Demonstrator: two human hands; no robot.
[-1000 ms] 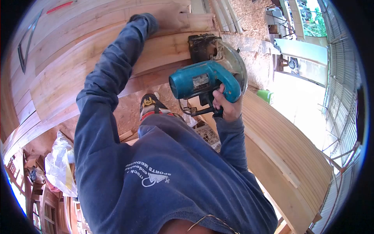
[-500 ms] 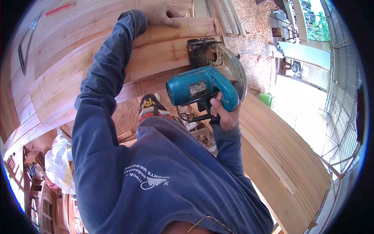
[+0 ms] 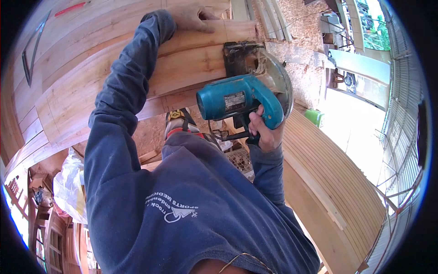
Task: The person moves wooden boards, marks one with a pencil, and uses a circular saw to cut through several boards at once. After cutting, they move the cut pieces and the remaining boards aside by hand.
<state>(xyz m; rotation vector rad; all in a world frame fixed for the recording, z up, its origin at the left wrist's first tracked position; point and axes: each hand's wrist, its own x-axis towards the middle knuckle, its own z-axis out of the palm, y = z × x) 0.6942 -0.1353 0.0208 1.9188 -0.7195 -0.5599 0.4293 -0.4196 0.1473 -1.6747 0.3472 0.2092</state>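
My right hand (image 3: 268, 132) is wrapped around the rear handle of a teal circular saw (image 3: 228, 98). The saw's dark base plate (image 3: 235, 61) rests on a wooden board (image 3: 187, 68) near its right end, and the guard hides the blade. Farther away, my left hand (image 3: 194, 19) lies on the boards beyond the saw, fingers outstretched and partly out of sight, holding nothing. Pencil-like lines cross the wood near the saw.
A red pencil-like stick (image 3: 70, 9) and a dark metal square (image 3: 31, 64) lie on the panel at left. Stacked planks (image 3: 328, 169) stand at right. Below are my shoe (image 3: 178, 116), a plastic bag (image 3: 70, 182) and a crate (image 3: 239, 160). Sawdust covers the ground.
The saw in my right hand has shifted slightly away from me across the board. My left hand stays on the wood, and the view has drifted a little.
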